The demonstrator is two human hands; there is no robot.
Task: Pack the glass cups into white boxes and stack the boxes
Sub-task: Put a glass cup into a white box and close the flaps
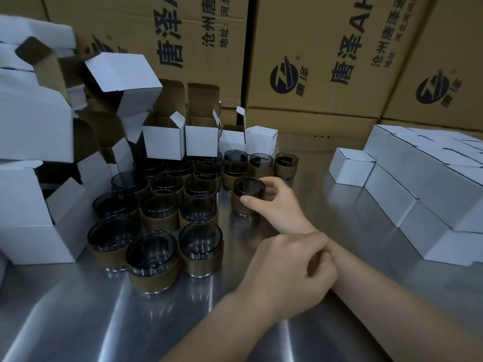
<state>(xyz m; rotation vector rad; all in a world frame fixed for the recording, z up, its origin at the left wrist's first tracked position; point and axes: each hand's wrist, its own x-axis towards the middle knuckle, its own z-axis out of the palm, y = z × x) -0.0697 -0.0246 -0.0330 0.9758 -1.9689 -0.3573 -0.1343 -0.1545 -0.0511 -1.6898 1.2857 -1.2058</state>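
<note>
1. On the shiny steel table (104, 322), before brown printed cardboard cartons (326, 61), smoky glass cups with brown sleeves (162, 212) cluster centre-left; open white boxes (163, 142) behind; closed white boxes (418, 178) stacked right.
2. The right hand (277, 202) grips one cup (247, 194) mid-table; the left hand (287, 270) curls its fingers against the right wrist, holding nothing.
3. The left box pile is cut off; fingertips behind the cup are hidden.
</note>
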